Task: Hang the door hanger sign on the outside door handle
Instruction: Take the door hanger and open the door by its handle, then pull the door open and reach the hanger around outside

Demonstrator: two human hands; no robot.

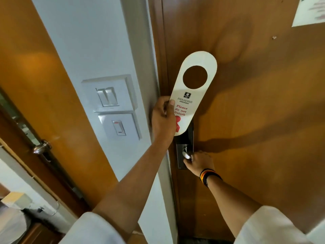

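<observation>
A white door hanger sign (pixel 197 95) with a round hole near its top and red "Please do not disturb" lettering stands upright against the wooden door (pixel 255 111). My left hand (pixel 162 118) grips the sign's lower left edge, thumb over its face. Just below, my right hand (pixel 198 162) is closed around the silver door handle (pixel 186 154), which sits on a dark lock plate (pixel 182 150). The sign's lower end overlaps the top of that plate. The door is closed in its frame; this is its inside face.
Two white switch plates (pixel 112 106) are on the pale wall left of the door frame. Another wooden door with a round silver knob (pixel 42 147) stands at far left. A paper notice (pixel 309 11) is stuck on the door's upper right.
</observation>
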